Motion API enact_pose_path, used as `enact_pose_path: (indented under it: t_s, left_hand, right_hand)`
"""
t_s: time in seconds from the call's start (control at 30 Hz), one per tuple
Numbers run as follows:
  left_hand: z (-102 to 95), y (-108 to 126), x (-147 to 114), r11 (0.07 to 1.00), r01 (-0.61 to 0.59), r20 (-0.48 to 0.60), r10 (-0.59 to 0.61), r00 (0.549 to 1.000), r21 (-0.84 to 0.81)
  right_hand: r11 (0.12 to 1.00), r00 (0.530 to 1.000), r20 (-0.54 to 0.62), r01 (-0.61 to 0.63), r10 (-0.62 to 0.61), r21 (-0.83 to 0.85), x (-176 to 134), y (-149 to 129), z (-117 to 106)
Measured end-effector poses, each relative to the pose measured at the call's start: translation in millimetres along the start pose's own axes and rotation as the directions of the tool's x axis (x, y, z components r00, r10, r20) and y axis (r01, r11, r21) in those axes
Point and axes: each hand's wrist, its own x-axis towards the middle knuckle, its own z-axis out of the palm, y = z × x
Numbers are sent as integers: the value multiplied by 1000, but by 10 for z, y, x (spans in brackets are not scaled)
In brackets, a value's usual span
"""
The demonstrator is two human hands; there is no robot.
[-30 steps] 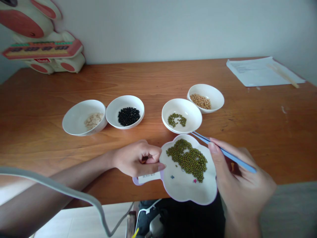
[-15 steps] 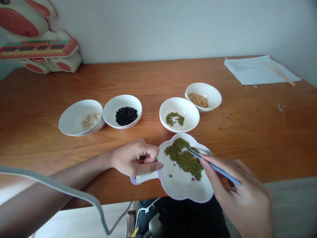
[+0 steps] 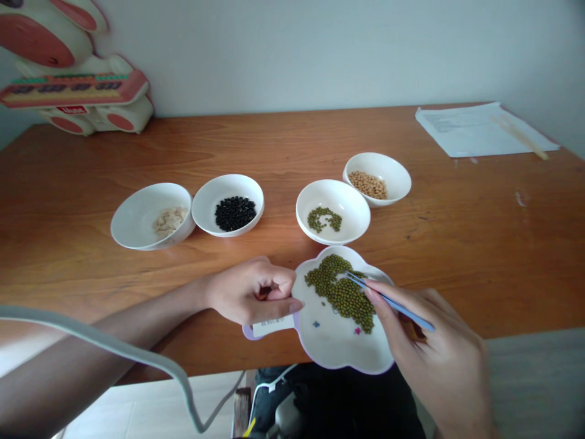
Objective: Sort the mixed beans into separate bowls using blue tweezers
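Observation:
My left hand [image 3: 256, 291] is curled closed at the left rim of a white cloud-shaped plate [image 3: 329, 347] with a lilac edge, its thumb over the plate near the handle. Green mung beans [image 3: 350, 299] lie spread across the plate's upper part. Blue tweezers [image 3: 402, 310] are pinched in my right hand [image 3: 439, 353], their tips down among the beans; whether a bean is between the tips I cannot tell. Just behind the plate stands a white bowl [image 3: 351, 210] holding some mung beans [image 3: 336, 221].
Left of it are a bowl of black beans [image 3: 235, 213] and a bowl of pale flat pieces [image 3: 169, 221]. A bowl of tan soybeans [image 3: 368, 184] stands behind right. Paper sheets [image 3: 479, 131], a rabbit figure [image 3: 86, 91] and a grey cable [image 3: 114, 346] are also around.
My right hand has shifted slightly left with the tweezers, whose tips stay among the mung beans. My left hand keeps its place on the plate. The whole view has drifted slightly.

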Motion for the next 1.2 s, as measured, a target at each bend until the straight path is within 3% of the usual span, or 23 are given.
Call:
enact_pose_path:
  t_s: [0.6,0.8,0.97,1.2]
  left_hand:
    - [1,0,-4,1000,-3,0,3,1000,-12]
    - [-1,-19,-9,1000,-18,9,18,1000,-25]
    - [0,-25,-17,1000,-16,6,17,1000,-12]
    - [4,-9,-8,1000,-4,3,4,1000,-20]
  right_hand:
    - [998,999,-16,-45,46,54,-28,3,0]
    - [997,987,-142,-72,76,34,33,-74,-51]
    - [992,954,-276,-98,116,79,275,-155,52]
    - [996,962,-262,-66,79,58,283,-90,50]
